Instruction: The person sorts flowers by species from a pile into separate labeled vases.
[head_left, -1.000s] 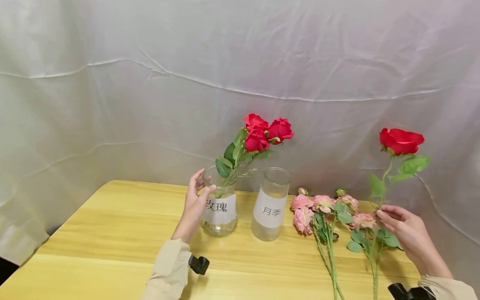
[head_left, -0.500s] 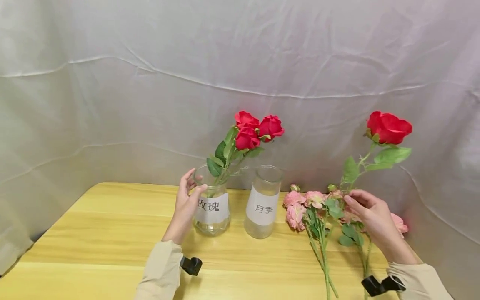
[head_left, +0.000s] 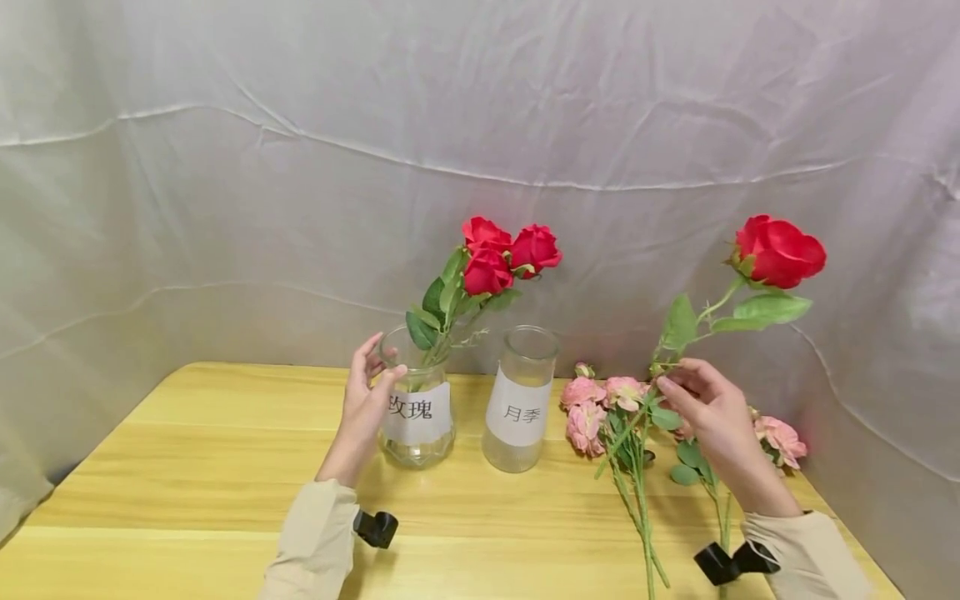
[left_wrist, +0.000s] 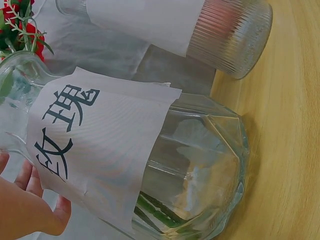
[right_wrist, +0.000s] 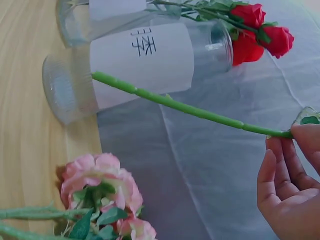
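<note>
My left hand (head_left: 363, 408) holds a clear glass vase (head_left: 418, 452) by its neck, thumb on the near side of the rim. The vase bears a paper label with Chinese characters, and red roses (head_left: 489, 268) lean out of it to the right. Their stem ends show at its base in the left wrist view. My right hand (head_left: 711, 417) pinches the stem (right_wrist: 200, 113) of another red rose (head_left: 780, 252), raised above the table, its bloom tilted right. In the right wrist view, the stem's free end appears in front of the second vase (right_wrist: 145, 65).
A second labelled glass vase (head_left: 517, 450), with no flowers in it, stands right of the first. Pink flowers (head_left: 587, 425) with long green stems lie on the wooden table (head_left: 210, 467), partly beneath my right hand. A pale curtain (head_left: 337, 225) hangs behind the table.
My right hand has carried the red rose leftward, over the pink flowers, and its stem now slants. My left hand stays on the vase. The whole view has shifted slightly.
</note>
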